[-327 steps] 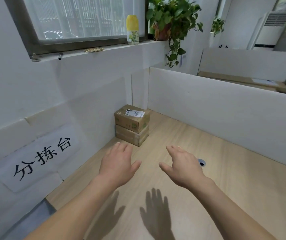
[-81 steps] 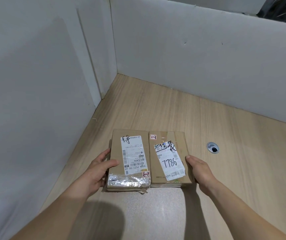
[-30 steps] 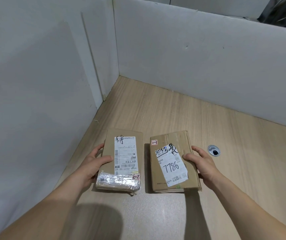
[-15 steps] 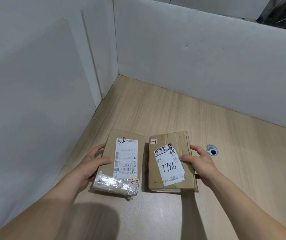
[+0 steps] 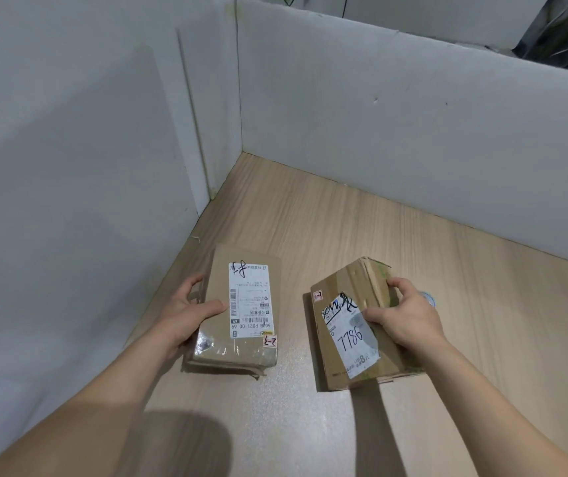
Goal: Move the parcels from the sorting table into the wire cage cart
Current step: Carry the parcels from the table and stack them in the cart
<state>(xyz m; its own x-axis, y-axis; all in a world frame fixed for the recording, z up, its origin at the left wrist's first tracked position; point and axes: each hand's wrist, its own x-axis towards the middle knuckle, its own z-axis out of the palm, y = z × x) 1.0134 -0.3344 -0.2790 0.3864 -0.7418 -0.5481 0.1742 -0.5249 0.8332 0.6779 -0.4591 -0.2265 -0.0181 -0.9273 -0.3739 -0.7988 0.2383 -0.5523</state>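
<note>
Two brown cardboard parcels with white shipping labels are over the wooden sorting table. My left hand grips the left parcel by its left side, thumb on top; its near end is wrapped in clear tape. My right hand grips the right parcel, marked 7786, by its right edge. That parcel is tilted, with its right side raised. A gap lies between the two parcels. The wire cage cart is out of view.
White partition walls close the table on the left and at the back, meeting in a corner. A round cable grommet shows just behind my right hand. Wooden table surface stretches to the right and toward me.
The two parcels have moved apart. The right parcel has tipped up on its right side under my right hand, and the left parcel has shifted a little to the left.
</note>
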